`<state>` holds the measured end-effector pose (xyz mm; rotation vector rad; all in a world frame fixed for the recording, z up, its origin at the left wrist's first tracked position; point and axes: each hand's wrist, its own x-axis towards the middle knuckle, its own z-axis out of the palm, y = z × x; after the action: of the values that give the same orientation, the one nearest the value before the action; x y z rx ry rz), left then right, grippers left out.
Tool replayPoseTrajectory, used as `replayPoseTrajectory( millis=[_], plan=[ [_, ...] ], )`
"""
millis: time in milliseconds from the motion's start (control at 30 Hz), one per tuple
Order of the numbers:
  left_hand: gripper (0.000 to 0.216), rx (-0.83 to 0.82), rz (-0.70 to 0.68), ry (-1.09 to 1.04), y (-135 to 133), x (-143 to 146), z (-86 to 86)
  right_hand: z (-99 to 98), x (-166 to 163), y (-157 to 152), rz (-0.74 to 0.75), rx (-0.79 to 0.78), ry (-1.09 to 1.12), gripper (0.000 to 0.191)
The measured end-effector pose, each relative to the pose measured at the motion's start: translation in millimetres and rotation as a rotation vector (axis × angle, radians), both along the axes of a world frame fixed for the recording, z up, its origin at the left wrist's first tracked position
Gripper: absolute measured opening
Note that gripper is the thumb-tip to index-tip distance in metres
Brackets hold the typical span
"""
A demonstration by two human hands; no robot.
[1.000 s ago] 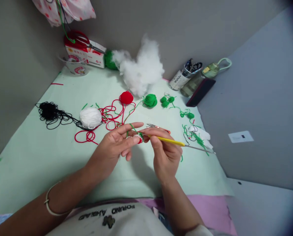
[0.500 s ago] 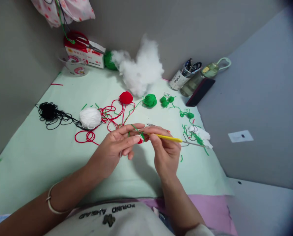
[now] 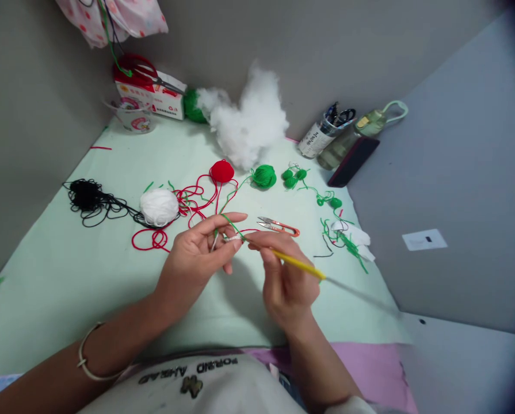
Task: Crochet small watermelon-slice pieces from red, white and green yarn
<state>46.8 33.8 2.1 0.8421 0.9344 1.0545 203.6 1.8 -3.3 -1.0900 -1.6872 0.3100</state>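
My left hand (image 3: 199,247) pinches a small crocheted piece (image 3: 232,237), of which a whitish edge shows between thumb and fingers. Green yarn (image 3: 230,222) runs over its raised index finger. In my right hand (image 3: 289,270) is a crochet hook with a yellow grip (image 3: 298,264), held like a pen. The hook's tip meets the piece at the left fingertips, and its grey shaft points down to the right, blurred. Thread snips (image 3: 278,225) with an orange handle lie just beyond my right hand. Most of the crocheted piece is hidden by fingers.
Balls of red (image 3: 221,171), green (image 3: 264,176) and white yarn (image 3: 159,207) lie beyond my hands, with tangled black yarn (image 3: 84,195) at left. White stuffing (image 3: 251,123) sits at the back. Small green pieces (image 3: 294,177), a pen cup (image 3: 315,140) and a bottle (image 3: 341,144) stand right.
The crocheted piece has turned in my left fingers, its red part now hidden. The crochet hook has tilted, its rear end swinging down to the right. My right hand has uncovered the thread snips.
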Motion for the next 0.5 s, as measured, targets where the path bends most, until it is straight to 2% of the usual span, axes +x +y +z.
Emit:
replayPoseTrajectory(
  millis=[67,133,200,267,333,367,500],
  plan=[
    [0.041,-0.028,0.009,-0.059,-0.2,2.3,0.0,-7.3,-1.6,-0.3,-0.044,0.098,-0.17,0.038],
    [0.044,-0.131,-0.055,-0.171,2.0,2.3,-0.2,-11.8,-1.4,1.2,-0.084,0.123,-0.211,0.037],
    [0.04,-0.251,-0.126,-0.276,5.6,-0.2,-0.7,-10.9,0.3,3.8,-0.07,0.055,-0.056,0.031],
    [0.034,-0.309,-0.156,-0.332,8.5,-3.7,-1.4,-5.8,2.1,6.7,-0.029,-0.065,0.218,0.023],
    [0.032,-0.293,-0.183,-0.336,9.0,-5.8,-1.8,-0.4,2.7,9.5,0.003,-0.156,0.416,0.02],
    [0.032,-0.268,-0.206,-0.322,8.4,-5.9,-1.9,1.5,2.4,10.5,0.016,-0.179,0.442,0.019],
    [0.031,-0.173,-0.197,-0.23,3.9,-1.8,-2.3,0.8,-0.9,10.5,-0.011,-0.131,0.297,0.017]
  ],
)
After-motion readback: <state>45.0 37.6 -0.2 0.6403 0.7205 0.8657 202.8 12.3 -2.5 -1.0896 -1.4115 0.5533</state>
